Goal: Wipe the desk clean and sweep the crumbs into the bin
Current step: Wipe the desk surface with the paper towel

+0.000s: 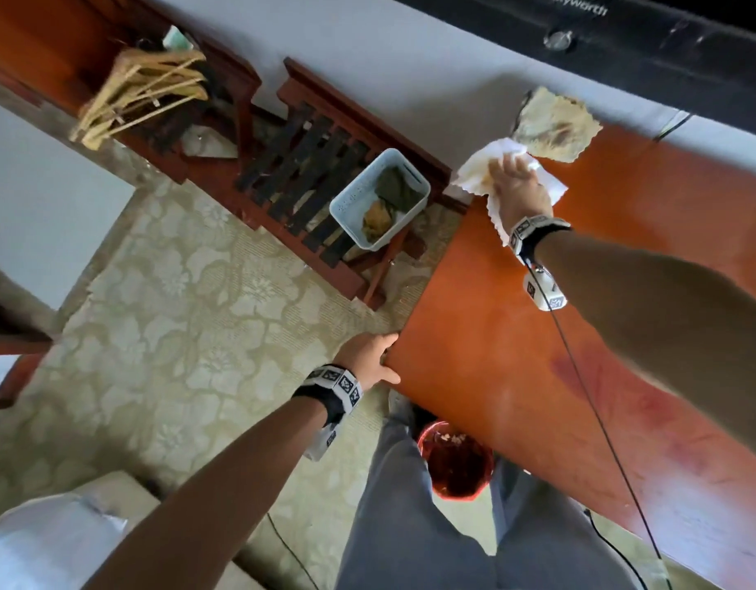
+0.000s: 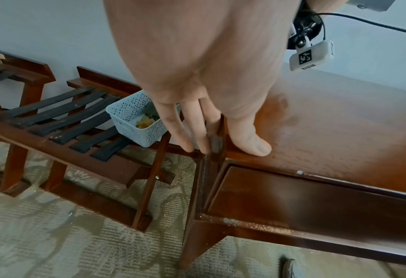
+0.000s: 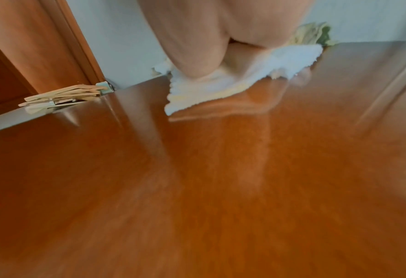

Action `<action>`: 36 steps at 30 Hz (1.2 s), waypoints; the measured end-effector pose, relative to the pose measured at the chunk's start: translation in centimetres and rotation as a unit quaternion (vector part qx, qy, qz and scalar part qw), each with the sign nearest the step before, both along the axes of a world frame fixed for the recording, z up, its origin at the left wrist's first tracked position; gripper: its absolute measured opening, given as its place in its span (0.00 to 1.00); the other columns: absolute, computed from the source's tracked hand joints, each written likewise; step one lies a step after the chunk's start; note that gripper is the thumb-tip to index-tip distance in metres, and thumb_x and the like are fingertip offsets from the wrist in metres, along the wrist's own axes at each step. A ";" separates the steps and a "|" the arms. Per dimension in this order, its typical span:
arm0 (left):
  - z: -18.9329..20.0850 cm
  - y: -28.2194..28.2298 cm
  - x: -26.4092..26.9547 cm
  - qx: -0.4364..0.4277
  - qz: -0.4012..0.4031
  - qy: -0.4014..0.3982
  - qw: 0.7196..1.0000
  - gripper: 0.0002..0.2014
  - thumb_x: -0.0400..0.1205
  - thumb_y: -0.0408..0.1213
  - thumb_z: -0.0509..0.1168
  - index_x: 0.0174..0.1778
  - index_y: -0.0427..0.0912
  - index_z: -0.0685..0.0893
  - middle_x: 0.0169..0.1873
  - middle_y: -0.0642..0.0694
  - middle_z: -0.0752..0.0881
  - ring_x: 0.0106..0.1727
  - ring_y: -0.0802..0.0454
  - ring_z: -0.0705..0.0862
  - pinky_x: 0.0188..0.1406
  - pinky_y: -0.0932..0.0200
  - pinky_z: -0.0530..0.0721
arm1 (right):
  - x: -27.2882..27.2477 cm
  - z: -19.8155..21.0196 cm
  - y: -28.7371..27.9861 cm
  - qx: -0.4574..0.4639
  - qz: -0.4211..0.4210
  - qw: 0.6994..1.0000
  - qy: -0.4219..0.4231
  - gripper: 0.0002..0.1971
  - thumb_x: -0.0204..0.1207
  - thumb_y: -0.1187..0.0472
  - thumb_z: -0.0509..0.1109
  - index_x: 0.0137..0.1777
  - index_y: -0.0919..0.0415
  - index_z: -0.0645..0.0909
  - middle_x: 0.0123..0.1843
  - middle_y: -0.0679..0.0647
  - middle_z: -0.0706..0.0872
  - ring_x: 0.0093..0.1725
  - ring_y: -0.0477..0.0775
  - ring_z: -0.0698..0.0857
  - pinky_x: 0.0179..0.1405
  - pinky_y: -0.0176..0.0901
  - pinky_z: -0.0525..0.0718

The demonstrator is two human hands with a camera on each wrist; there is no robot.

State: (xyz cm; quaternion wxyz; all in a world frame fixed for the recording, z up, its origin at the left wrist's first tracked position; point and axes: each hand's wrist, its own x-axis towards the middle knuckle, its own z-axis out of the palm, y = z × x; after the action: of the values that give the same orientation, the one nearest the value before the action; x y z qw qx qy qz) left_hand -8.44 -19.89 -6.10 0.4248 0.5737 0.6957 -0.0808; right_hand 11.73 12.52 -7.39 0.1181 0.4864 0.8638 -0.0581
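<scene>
From the head view, my right hand (image 1: pixel 514 181) presses a white, scallop-edged cloth (image 1: pixel 474 170) flat on the glossy orange wooden tabletop (image 1: pixel 538 355), beside a crumpled yellowish rag (image 1: pixel 555 125). A red round bin (image 1: pixel 455 459) sits below by my legs. At my left wrist, my left hand (image 2: pixel 209 84) grips the tabletop's corner, thumb on top, near a pale blue perforated plastic basket (image 2: pixel 130 112). At my right wrist, the palm lies on the cloth; fingers hidden.

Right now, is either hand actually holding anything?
Left hand grips the desk at its corner, thumb on top. Right hand presses the white cloth flat.
</scene>
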 end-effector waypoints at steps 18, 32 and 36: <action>1.5 -0.4 -2.2 -0.059 -0.040 0.017 0.997 0.52 0.67 0.52 0.85 0.85 0.49 0.66 0.76 0.45 0.80 0.73 0.43 0.80 0.69 0.50 0.81 | -0.2 -1.6 -27.4 -0.127 0.200 0.966 0.103 0.34 0.84 0.73 0.57 0.88 0.56 0.52 0.89 0.54 0.51 0.87 0.58 0.49 0.86 0.54 0.50; 4.6 6.0 -0.9 -0.010 -0.173 0.026 0.985 0.62 0.73 0.35 0.81 0.90 0.52 0.40 0.90 0.55 0.43 0.89 0.52 0.55 0.82 0.48 0.71 | 2.5 -0.4 -26.7 -0.148 0.165 0.966 0.132 0.31 0.84 0.65 0.40 0.87 0.52 0.54 0.89 0.49 0.52 0.88 0.54 0.50 0.86 0.54 0.55; 2.9 5.9 0.1 -0.038 -0.217 0.091 0.971 0.62 0.66 0.49 0.86 0.89 0.49 0.54 0.89 0.47 0.56 0.88 0.46 0.61 0.81 0.43 0.72 | 2.4 0.8 -17.0 -0.074 0.094 0.990 0.071 0.36 0.78 0.70 0.36 0.88 0.57 0.51 0.89 0.55 0.48 0.88 0.59 0.48 0.87 0.53 0.49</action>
State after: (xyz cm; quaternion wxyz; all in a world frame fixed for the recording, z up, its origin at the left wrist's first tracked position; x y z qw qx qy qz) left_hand -8.34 -13.94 -3.20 0.3537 0.6843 0.5869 -0.2493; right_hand 14.17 -4.46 -6.61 0.0967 0.3879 0.9051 -0.1452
